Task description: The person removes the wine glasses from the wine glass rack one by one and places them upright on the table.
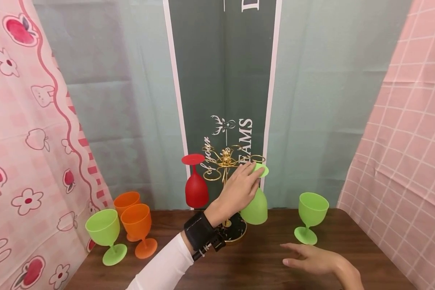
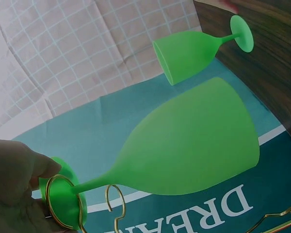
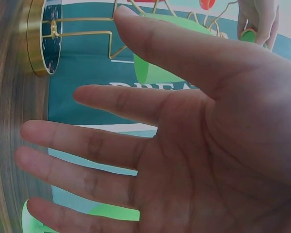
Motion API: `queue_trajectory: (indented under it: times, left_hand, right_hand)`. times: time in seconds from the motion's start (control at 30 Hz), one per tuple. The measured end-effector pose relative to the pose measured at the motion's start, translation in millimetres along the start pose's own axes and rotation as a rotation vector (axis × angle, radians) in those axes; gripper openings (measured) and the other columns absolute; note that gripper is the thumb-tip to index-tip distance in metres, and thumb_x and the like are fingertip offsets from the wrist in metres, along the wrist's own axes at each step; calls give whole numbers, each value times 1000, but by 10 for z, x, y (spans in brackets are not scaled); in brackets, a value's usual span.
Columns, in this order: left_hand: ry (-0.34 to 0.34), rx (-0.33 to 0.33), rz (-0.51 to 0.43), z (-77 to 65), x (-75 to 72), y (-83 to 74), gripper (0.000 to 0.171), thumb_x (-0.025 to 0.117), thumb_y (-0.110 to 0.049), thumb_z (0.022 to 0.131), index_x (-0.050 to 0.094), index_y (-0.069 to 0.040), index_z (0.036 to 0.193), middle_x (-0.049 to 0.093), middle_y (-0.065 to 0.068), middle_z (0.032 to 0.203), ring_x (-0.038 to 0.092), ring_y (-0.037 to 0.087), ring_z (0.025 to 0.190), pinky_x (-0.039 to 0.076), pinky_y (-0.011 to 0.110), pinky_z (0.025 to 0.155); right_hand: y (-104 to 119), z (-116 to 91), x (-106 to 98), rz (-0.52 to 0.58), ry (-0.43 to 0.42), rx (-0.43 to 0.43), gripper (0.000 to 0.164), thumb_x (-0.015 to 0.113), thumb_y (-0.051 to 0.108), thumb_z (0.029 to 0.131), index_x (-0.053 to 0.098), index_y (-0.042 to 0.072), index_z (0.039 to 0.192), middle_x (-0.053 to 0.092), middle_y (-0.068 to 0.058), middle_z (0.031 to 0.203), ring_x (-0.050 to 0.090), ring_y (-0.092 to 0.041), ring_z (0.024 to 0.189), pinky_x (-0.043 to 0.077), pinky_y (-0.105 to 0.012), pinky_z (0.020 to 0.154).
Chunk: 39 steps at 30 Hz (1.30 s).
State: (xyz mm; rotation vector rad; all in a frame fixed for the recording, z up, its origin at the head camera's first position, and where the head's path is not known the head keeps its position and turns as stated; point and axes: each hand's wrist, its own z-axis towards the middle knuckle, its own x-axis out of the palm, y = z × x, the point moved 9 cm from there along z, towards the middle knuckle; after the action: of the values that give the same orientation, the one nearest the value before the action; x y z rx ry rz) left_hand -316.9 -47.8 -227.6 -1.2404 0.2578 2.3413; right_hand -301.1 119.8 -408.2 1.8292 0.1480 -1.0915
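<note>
My left hand point(image 1: 240, 186) pinches the round foot of a green goblet point(image 1: 257, 209), which hangs bowl-down on the right side of a gold wire rack point(image 1: 226, 162). In the left wrist view a gold ring point(image 2: 49, 194) of the rack lies against the goblet foot point(image 2: 65, 169), with the stem through it. Low over the table at the right, my right hand point(image 1: 313, 258) is held with fingers spread and straight, its palm point(image 3: 184, 160) bare in the right wrist view. A red goblet point(image 1: 196, 191) hangs upside down on the rack's left side.
Another green goblet point(image 1: 313, 209) stands upright at the right of the wooden table point(image 1: 268, 266). On the left stand a green goblet point(image 1: 103, 227) and two orange goblets point(image 1: 137, 221). The rack's black base point(image 1: 237, 230) sits near the back curtain. Pink curtains flank both sides.
</note>
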Motion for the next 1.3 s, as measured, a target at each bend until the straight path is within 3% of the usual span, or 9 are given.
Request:
queue_trajectory:
  times: [0.27, 0.37, 0.63, 0.77, 0.97, 1.3]
  left_hand:
    - [30, -13, 8, -10, 4, -33, 39, 51, -21, 108, 57, -17, 146, 54, 10, 153, 44, 25, 149, 30, 40, 125]
    - [22, -7, 2, -14, -13, -48, 39, 51, -20, 108, 58, -17, 146, 55, 10, 153, 45, 24, 148, 30, 40, 126]
    - [-4, -4, -61, -55, -55, -55, 37, 52, -17, 107, 61, -18, 143, 59, 7, 149, 48, 22, 146, 29, 40, 126]
    - [-27, 13, -64, -94, -83, -65, 37, 54, -17, 106, 62, -18, 142, 60, 7, 147, 49, 22, 145, 30, 40, 126]
    - [-34, 32, -47, -139, -131, -55, 37, 57, -16, 104, 63, -18, 141, 61, 8, 146, 51, 24, 143, 33, 39, 124]
    - [-34, 28, -27, -207, -193, 8, 38, 60, -17, 103, 63, -18, 141, 61, 8, 146, 52, 23, 142, 35, 37, 123]
  right_hand:
    - [-11, 4, 26, 30, 28, 20, 56, 56, 31, 105, 48, -6, 146, 54, -32, 143, 51, -61, 127, 53, -45, 96]
    - [-28, -14, 9, 38, 22, 19, 55, 56, 31, 105, 47, -6, 146, 55, -32, 141, 51, -61, 126, 54, -43, 94]
    - [-62, -45, -30, 49, 15, 14, 56, 56, 30, 105, 47, -6, 147, 54, -32, 141, 51, -61, 126, 50, -23, 87]
    - [-65, -37, -9, 56, 26, 25, 56, 56, 31, 105, 46, -5, 147, 55, -32, 141, 52, -60, 125, 51, -27, 88]
    - [-56, -20, 9, 25, 13, 35, 56, 56, 33, 105, 48, -5, 146, 53, -33, 143, 49, -62, 127, 52, -42, 94]
    - [-38, 23, 41, 50, 47, 1, 56, 57, 29, 105, 46, -9, 145, 51, -36, 143, 49, -64, 126, 49, -21, 88]
